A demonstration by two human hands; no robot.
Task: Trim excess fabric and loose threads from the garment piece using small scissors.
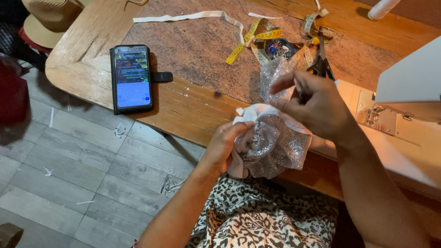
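Observation:
A small piece of silver sequined fabric with a white lining edge sits bunched between both hands, just off the near edge of the wooden table. My left hand grips its left side from below. My right hand pinches the white edge at the top, fingers closed; a dark slim object may be in it, too small to tell. More of the sequined fabric rises behind onto the table.
A smartphone with a lit screen lies on the table's left part. A yellow measuring tape, white elastic strip, black scissors and a white sewing machine are further back. A straw hat sits at top left.

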